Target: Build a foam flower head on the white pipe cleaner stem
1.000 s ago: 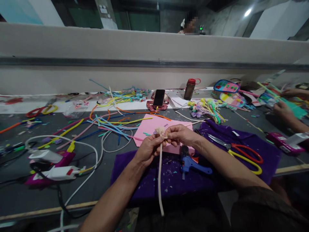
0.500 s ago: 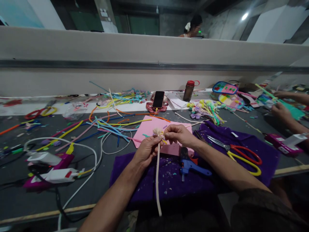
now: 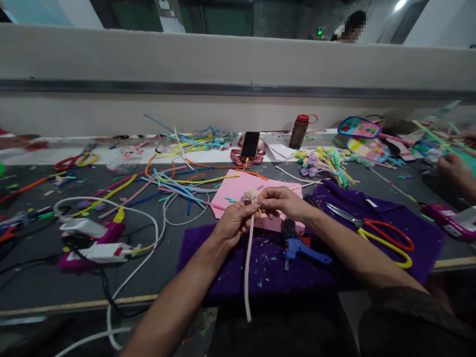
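Observation:
Between my two hands is a small cream flower [image 3: 251, 195] of bent pipe cleaner, with a long cream pipe-cleaner stem [image 3: 248, 270] hanging below it. My left hand [image 3: 238, 218] pinches the flower's base where the stem starts. The fingertips of my right hand [image 3: 279, 201] are closed on the flower's right side; a bit of yellow shows beneath them. Under both hands lie a pink sheet [image 3: 226, 186] and a purple cloth [image 3: 201, 253]. A blue hot glue gun [image 3: 303, 250] rests on the cloth below my right wrist.
Scissors with red and yellow handles [image 3: 386, 235] lie right of my right forearm. Loose pipe cleaners [image 3: 178, 186] spread left. Power strips [image 3: 92, 248] with cables stand at the left front. A phone [image 3: 250, 145] and a bottle [image 3: 299, 131] are behind. Another person's hand [image 3: 455, 171] works at right.
The view has tilted down and swung a little left, so everything sits further right and mostly higher. Both hands keep their hold on the flower. A blurred hand now shows at the far left.

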Demonstrator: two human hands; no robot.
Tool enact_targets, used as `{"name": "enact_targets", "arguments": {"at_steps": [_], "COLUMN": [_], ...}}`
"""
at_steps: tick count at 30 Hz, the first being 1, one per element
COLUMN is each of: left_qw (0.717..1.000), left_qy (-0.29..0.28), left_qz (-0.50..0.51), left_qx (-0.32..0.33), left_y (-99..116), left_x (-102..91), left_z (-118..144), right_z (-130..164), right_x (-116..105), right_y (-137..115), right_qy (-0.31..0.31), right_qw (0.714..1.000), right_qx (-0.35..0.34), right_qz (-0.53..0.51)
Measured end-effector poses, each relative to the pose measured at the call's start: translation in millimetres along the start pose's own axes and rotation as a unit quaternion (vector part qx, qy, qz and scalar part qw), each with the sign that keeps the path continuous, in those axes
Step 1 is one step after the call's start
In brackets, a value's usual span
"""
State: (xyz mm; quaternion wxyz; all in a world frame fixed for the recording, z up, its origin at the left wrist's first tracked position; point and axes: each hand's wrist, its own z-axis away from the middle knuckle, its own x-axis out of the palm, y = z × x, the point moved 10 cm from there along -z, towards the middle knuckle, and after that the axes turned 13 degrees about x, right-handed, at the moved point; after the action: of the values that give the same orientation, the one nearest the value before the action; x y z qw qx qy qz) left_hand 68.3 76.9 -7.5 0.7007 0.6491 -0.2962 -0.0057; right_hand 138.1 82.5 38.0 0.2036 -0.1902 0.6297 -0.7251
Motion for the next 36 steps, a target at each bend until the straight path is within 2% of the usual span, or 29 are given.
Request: {"name": "enact_targets", "arguments": {"at_steps": [3,8,11,15,18,20,24,26,29,32,34,36], "left_qw": [1.0,0.999,0.999,0.999,0.999,0.999,0.996,0.994,0.989,0.986,0.986,0.985], "left_qy": [-0.004,0.009,0.01,0.012,0.012,0.013,0.028,0.027,0.026,0.027,0.031,0.032], "left_qz": [0.002,0.031,0.023,-0.022,-0.027,-0.036,-0.072,-0.093,-0.133,-0.152,-0.154,-0.158], "left_qx": [-0.003,-0.021,-0.022,-0.02,-0.022,-0.03,-0.036,-0.05,-0.063,-0.065,-0.063,-0.067], "left_y": [0,-6,-7,-5,-5,-9,-20,-27,-33,-32,-31,-31], "left_x": [0.8,-5.2,-8.2,-9.9,-6.4,-4.4,-3.3,-2.0,-2.0,-2.0,-2.4,-2.6], "left_z": [0,-2,-3,-2,-2,-2,-2,-1,-2,-3,-3,-4], "right_z": [0,1,1,22,58,84,117,123,124,123,125,128], "right_x": [-1,-9,-10,-24,-33,-35,-23,-16,-8,-9,-14,-22], "right_y": [2,-5,-10,-19,-17,-5,21,28,33,36,36,34], "right_qy": [0.004,0.091,0.104,0.149,0.188,0.217,0.234,0.237,0.239,0.233,0.225,0.216], "right_qw": [1.0,0.994,0.991,0.973,0.931,0.886,0.791,0.764,0.744,0.747,0.774,0.818], "right_qx": [0.005,-0.023,-0.024,-0.015,-0.006,0.022,0.065,0.069,0.065,0.067,0.069,0.068], "right_qz": [-0.002,0.05,0.082,0.178,0.313,0.41,0.562,0.595,0.621,0.619,0.588,0.528]}}
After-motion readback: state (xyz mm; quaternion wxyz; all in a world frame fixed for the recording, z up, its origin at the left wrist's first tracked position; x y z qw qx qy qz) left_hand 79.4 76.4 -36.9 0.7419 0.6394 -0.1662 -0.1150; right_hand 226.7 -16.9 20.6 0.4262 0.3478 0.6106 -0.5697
